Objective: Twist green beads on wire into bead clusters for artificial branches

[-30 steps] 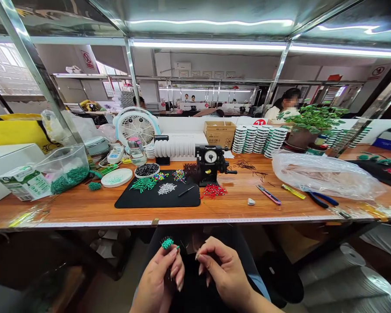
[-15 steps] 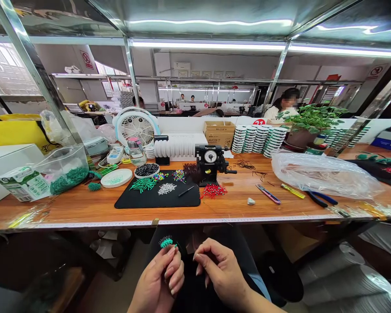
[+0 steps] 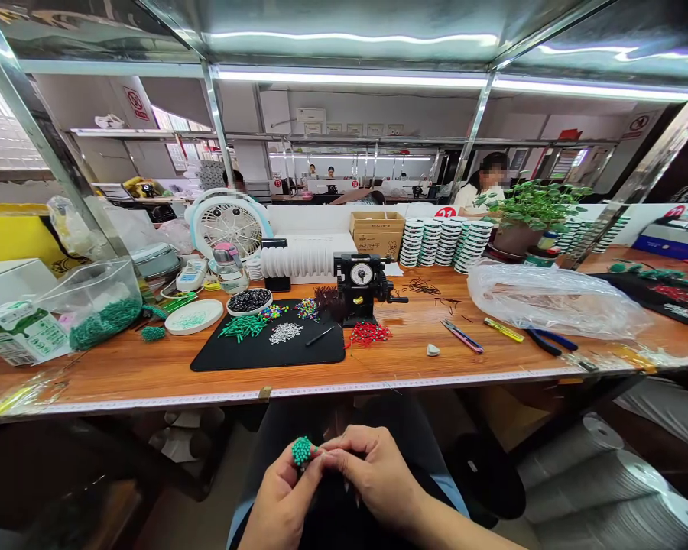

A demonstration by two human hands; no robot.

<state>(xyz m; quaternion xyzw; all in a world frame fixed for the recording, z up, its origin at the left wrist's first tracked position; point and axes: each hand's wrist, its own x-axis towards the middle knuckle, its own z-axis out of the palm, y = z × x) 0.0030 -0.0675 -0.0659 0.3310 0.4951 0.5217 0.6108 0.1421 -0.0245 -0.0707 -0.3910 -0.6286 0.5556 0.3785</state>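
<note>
Below the table edge, over my lap, my left hand (image 3: 290, 493) pinches a small round bunch of green beads (image 3: 301, 451), its beaded face turned up towards me. My right hand (image 3: 372, 466) has come up against the left fingertips, thumb and forefinger pressed together; what lies between them is too small to make out. On the table beyond, a black mat (image 3: 264, 351) bears green tube-like pieces (image 3: 244, 327), white beads (image 3: 287, 332) and a dark pen-like tool (image 3: 319, 336). Red beaded strands (image 3: 368, 333) lie just right of the mat.
A black hand-cranked winder (image 3: 360, 279) stands behind the red strands. Stacked spools (image 3: 441, 244), a fan (image 3: 229, 225) and a potted plant (image 3: 527, 221) line the back. Right of centre lie a cutter knife (image 3: 462, 336), pliers (image 3: 552, 341) and a plastic bag (image 3: 550, 298).
My right hand has moved left until its fingers meet the left hand's. The green bead bunch has turned so its bead heads face me. The view has shifted slightly to the right.
</note>
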